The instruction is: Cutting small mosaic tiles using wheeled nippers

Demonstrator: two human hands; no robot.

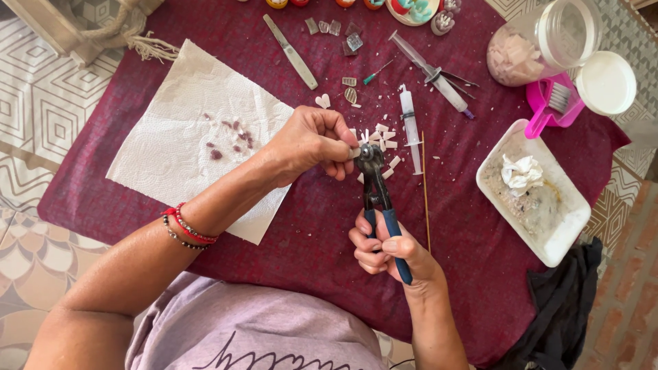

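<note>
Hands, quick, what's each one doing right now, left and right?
Left hand: closed, pinching a small white piece at the nipper's jaws.
Right hand: closed around the blue handles of the nippers.

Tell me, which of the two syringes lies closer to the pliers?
The upright white syringe, just right of the pliers and beside the thin stick. The other syringe lies slanted, further up the cloth toward the jar.

She wears a pale lilac T-shirt with dark looping script, and red and dark beaded bracelets (left wrist).
</note>
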